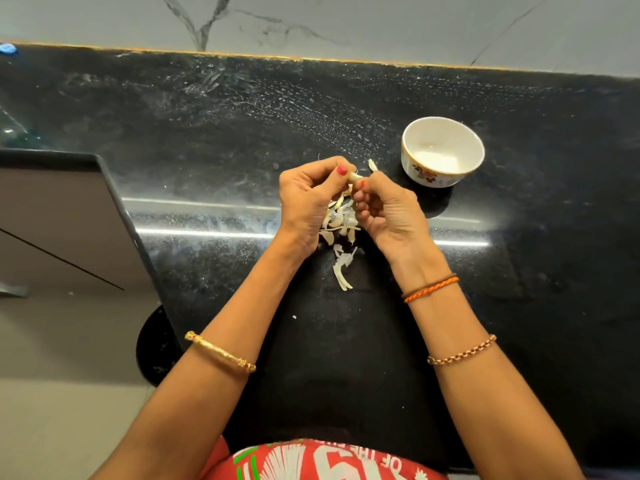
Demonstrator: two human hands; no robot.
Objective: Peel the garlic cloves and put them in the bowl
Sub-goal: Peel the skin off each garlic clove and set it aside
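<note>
Over the black countertop (214, 140), my left hand (306, 199) and my right hand (388, 213) meet, both pinching one pale garlic clove (355, 176) between thumbs and fingertips. A small piece of skin (372, 165) sticks up just right of the clove. Under and between the hands lies a pile of garlic cloves and papery peels (337, 223), partly hidden by my fingers, with more peel (343, 275) trailing toward me. The white bowl (412, 140) with a floral band stands on the counter to the right of my hands; I see no cloves in it.
A pale marbled wall (346, 22) rises behind the counter. At the left, the counter's edge (117, 199) drops to a brown cabinet front and a light floor. Bangles and threads circle both forearms.
</note>
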